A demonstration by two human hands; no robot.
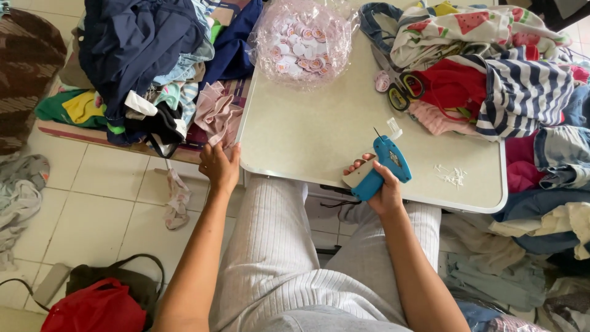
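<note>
At desk [319,132] edge, my right hand [386,187] clamps the light, rigid blue tagging gun [381,167] by its grip; left hand [219,166] rests open on the corner.

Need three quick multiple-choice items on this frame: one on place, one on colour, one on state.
1. Where do the scissors lie?
A. on the table, beside the striped clothes
B. on the floor
C. in the left hand

2. What colour is the tagging gun?
A. red
B. blue
C. black

3. What is the left hand doing?
A. holding the gun
B. resting in the lap
C. touching the table's corner, holding nothing

Answers:
1 A, they sit at the table's far right against the clothes.
2 B, its body is blue with a pale trigger, gripped by the right hand.
3 C, the fingers meet the table edge near a pink cloth.
</note>
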